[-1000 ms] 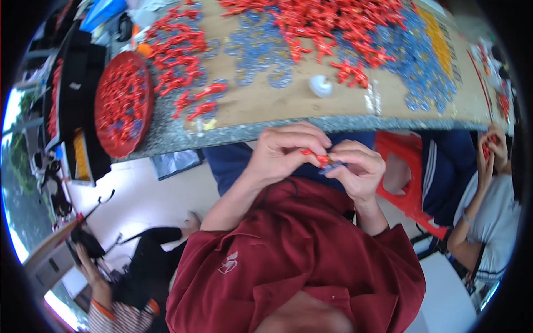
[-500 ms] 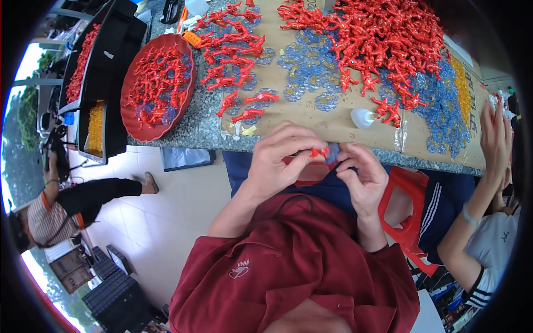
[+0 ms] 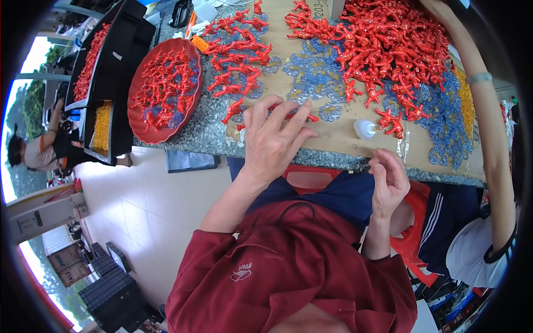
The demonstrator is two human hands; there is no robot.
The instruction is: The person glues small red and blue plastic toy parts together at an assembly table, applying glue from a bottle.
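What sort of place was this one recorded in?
Probably a small hand-assembly workshop: red figures are heaped on a cardboard-covered worktop, clear bluish pieces are spread beside them, and black bins at the left hold small red parts and yellow parts.

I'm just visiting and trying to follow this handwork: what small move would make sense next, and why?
Perhaps lift the left hand straight up: it is spread over the cardboard, partly hiding a red figure, and other red figures lie close by, so a sideways sweep might disturb them.
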